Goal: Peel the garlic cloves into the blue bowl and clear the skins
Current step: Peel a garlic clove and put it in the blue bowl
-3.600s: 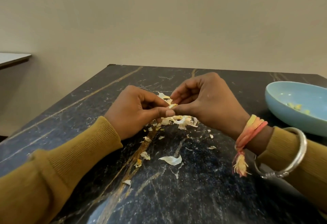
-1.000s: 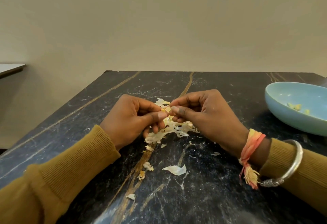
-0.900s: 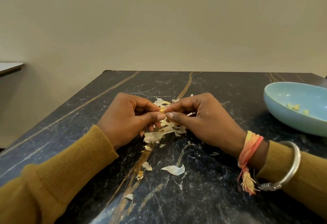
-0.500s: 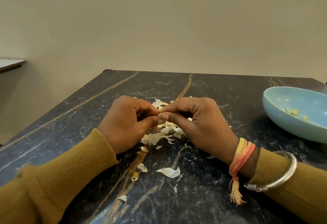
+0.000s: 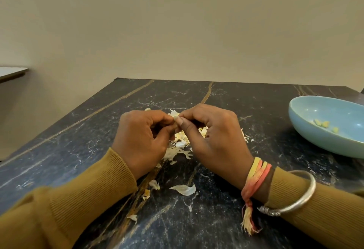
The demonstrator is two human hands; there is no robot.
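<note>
Now our two hands meet at the centre of the frame, just above the dark marble table. Our left hand is curled, its thumb and forefinger closed on a small garlic clove, of which only a pale sliver shows. Our right hand is curled the same way, its thumb and fingertips pinching that clove from the other side, so that the tips of both hands touch. Directly beneath them lies a pile of garlic skins, white and papery, resting on the table between our wrists. A larger loose skin sits lower in the frame, apart from the pile, with a few smaller flakes to its left along a brown vein in the stone. At the right edge of the frame stands the blue bowl, well apart from our hands and partly cut off by the border; a few peeled cloves lie inside it. Our right wrist carries an orange and yellow thread band and a silver bangle, and both arms wear mustard sleeves. A white surface shows at the left edge.
</note>
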